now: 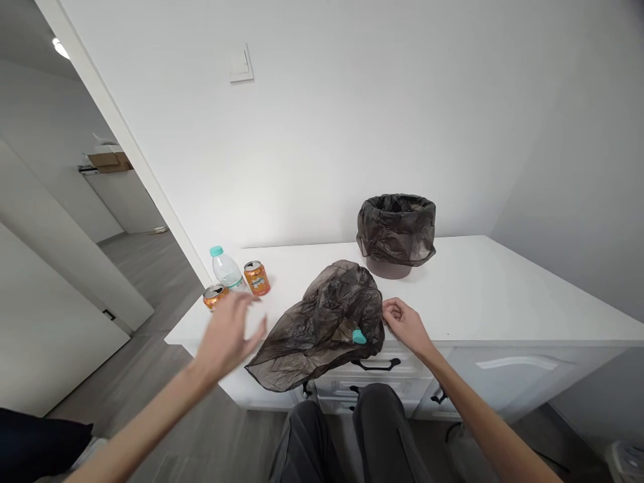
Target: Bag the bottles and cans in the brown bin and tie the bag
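Observation:
A thin black garbage bag (327, 315) lies crumpled on the white cabinet top, its left end hanging over the front edge. My right hand (405, 325) pinches the bag's right edge. A teal bottle cap (359, 337) shows at the bag's front right; what it belongs to is hidden by the plastic. My left hand (229, 335), slightly blurred, is held open left of the bag, fingers apart and holding nothing. Just beyond it stand an orange soda can (257, 278), a clear plastic bottle (226, 268) with a teal cap and a second orange can (214, 293), partly hidden by the hand.
Toward the wall stands a small bin (390, 268) lined with a black bag (397, 231) folded over its rim. The cabinet (503, 288) has drawers with black handles (377, 365) above my knees. On the left, a doorway opens to a grey floor.

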### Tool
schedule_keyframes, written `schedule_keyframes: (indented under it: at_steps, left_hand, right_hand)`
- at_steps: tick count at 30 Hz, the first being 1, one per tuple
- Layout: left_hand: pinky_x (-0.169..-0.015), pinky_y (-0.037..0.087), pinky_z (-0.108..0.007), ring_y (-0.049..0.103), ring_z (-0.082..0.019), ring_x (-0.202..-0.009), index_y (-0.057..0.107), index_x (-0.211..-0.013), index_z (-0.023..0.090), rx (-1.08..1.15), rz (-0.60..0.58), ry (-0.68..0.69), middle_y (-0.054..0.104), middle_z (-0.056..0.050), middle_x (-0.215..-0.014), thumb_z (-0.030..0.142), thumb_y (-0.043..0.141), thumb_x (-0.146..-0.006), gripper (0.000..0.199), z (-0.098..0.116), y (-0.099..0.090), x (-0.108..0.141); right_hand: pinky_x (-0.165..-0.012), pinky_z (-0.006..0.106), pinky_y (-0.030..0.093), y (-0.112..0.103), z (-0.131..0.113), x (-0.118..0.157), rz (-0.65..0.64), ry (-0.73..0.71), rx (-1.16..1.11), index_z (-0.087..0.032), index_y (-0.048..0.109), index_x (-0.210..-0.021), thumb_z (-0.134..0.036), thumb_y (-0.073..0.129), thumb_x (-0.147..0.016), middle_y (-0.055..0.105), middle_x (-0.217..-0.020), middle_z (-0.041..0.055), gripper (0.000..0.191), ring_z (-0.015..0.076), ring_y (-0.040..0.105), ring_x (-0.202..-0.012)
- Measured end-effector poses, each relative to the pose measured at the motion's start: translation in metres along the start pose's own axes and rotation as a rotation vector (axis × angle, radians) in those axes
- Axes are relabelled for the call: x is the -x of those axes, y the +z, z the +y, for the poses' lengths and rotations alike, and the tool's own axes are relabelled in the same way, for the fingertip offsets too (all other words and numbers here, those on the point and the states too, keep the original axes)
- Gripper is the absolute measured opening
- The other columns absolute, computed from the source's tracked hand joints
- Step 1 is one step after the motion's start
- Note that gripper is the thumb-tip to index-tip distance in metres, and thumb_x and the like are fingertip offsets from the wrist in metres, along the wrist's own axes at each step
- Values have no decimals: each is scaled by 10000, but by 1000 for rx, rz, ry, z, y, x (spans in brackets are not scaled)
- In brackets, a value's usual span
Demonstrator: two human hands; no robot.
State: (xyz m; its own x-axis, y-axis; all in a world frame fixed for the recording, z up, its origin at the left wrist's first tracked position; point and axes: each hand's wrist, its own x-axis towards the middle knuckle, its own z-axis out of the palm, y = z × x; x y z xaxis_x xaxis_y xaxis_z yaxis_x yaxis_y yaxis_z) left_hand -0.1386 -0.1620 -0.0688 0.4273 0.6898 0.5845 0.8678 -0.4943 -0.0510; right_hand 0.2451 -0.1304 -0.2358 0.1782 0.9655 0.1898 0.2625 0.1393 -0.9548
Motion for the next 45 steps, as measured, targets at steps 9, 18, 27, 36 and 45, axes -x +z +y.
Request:
schedule_keyframes:
  at_steps: [9,18,27,36,45]
  left_hand:
    - [-694,516,-341,729,-277,-896,499,-1224,136,235,-556,-45,737,-132,-1051,367,548,-941,369,157,75,-23]
    - [-672,507,-338,751,-297,-879,449,-1335,154,19,-466,-35,748,-135,-1012,420,413,-1035,402,154,120,-38]
    - [-664,506,-321,713,-211,-779,514,-1330,284,240,-238,-211,736,-33,-980,519,447,-1032,385,88,23,21]
    - [-700,512,-315,661,-202,-730,596,-1132,218,194,106,-521,692,-17,-833,654,481,-930,494,-8,-86,-38]
    - [-702,465,-350,680,-303,-913,561,-1249,180,-93,-202,-518,718,-118,-1072,599,362,-981,536,-74,-17,-80]
  right_hand:
    - [-596,281,446,-2,5,-3,-42,25,-71,-217,615,-952,-610,599,-882,621,-694,-3,399,164,549,-586]
    - [-671,297,467,-7,-31,0,-58,-83,105,-216,603,-797,-508,573,-818,681,-738,34,294,200,582,-704]
    - [-663,301,461,-3,-26,5,23,-14,47,-211,624,-798,-588,620,-804,690,-757,57,377,210,597,-699]
    - [-681,288,450,1,-3,4,17,7,63,-209,634,-852,-536,616,-828,701,-797,39,329,188,585,-700]
    - [-688,300,455,0,-1,4,16,-11,104,-198,645,-872,-520,596,-845,692,-772,30,326,195,583,-710]
